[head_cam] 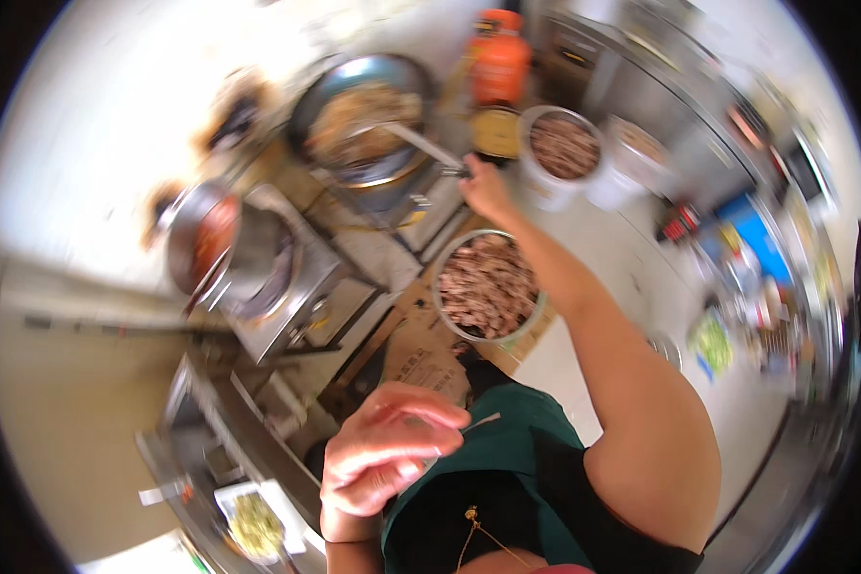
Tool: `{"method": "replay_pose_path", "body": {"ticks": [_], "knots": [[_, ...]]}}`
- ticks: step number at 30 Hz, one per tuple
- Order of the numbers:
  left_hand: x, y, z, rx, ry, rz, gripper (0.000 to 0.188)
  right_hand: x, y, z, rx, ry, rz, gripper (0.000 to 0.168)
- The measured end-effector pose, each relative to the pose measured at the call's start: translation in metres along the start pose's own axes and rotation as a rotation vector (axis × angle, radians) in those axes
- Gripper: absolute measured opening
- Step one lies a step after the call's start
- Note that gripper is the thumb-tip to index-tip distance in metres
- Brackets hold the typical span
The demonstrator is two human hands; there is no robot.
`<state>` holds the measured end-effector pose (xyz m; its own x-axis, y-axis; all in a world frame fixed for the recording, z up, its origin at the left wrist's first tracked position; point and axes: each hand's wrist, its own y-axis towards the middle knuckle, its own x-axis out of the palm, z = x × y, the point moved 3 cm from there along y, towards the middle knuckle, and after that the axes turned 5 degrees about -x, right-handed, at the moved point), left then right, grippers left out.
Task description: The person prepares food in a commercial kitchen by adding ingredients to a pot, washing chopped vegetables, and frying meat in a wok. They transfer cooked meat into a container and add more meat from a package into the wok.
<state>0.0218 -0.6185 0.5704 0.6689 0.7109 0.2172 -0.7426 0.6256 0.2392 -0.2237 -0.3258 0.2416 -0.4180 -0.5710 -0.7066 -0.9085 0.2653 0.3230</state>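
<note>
With my right hand (pixel 482 188) I grip the handle of a long metal ladle or spatula (pixel 423 145); its head rests among browned food (pixel 355 125) in a large wok (pixel 402 72) on a stove. My left hand (pixel 394 452) is raised in front of my body, fingers curled towards the thumb. A small, thin whitish item (pixel 482 422) shows beside its fingertips, but whether the hand holds it I cannot tell. Below my right forearm stands a round tub (pixel 543 308) filled with cut meat (pixel 484 283). I wear a green apron (pixel 520 409).
At left, a metal pot (pixel 258 247) with reddish food sits over a second burner. Beyond my right hand stand an orange gas cylinder (pixel 501 68), a yellowish container (pixel 495 133) and a white bucket (pixel 545 183) of meat strips. Cardboard (pixel 423 351) covers the floor near me.
</note>
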Motion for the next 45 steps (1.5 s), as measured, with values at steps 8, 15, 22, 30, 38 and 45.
{"method": "replay_pose_path", "body": {"ticks": [8, 15, 22, 30, 38, 45], "knots": [[0.229, 0.027, 0.007, -0.221, -0.814, -1.265, 0.007, -0.162, -0.539, 0.105, 0.916, -0.095, 0.002, 0.029], [0.386, -0.020, 0.056, -0.549, -1.026, -1.704, 0.023, -0.222, -0.925, -0.024, 1.890, -0.069, 0.296, 0.026], [0.456, 0.022, -0.014, -0.672, -1.071, -1.895, 0.014, -0.123, -0.976, -0.095, 2.061, 0.412, 0.143, 0.021], [0.469, 0.138, -0.076, -0.463, -0.995, -1.552, 0.017, -0.232, -0.892, 0.109, 1.862, 0.686, 0.179, 0.023], [0.426, 0.277, -0.168, -0.355, -0.444, -0.794, 0.021, -0.383, -0.540, 0.218, 1.073, 0.627, 0.274, 0.051], [0.401, 0.541, -0.350, -0.709, -0.417, -0.651, 0.056, -0.342, -0.479, 0.310, 1.242, 0.449, -0.061, 0.044]]}}
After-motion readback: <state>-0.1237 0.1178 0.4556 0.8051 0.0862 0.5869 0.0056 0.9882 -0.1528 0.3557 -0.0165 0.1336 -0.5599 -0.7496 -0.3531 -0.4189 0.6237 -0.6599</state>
